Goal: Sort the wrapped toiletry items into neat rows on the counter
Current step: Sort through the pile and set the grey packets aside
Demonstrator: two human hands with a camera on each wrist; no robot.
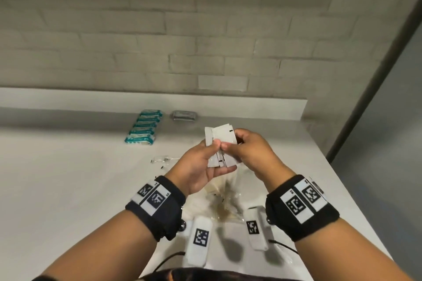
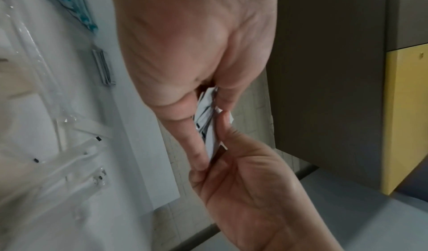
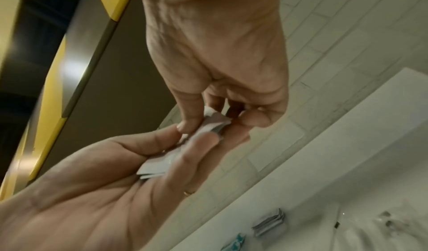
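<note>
The white counter (image 1: 68, 178) runs along a tiled wall (image 1: 137, 29). At its far side lies a row of teal packets (image 1: 144, 129), and just right of it a small pile of grey sachets (image 1: 184, 115). Near the person, clear plastic wrappers (image 1: 226, 198) lie loose, their contents hard to tell. Above the counter, the left hand (image 1: 201, 166) and the right hand (image 1: 253, 153) hold together a fan of white sachets (image 1: 220, 143). The left fingers (image 3: 199, 145) pinch the sachets with the thumb; the right thumb and fingers pinch the top one.
</note>
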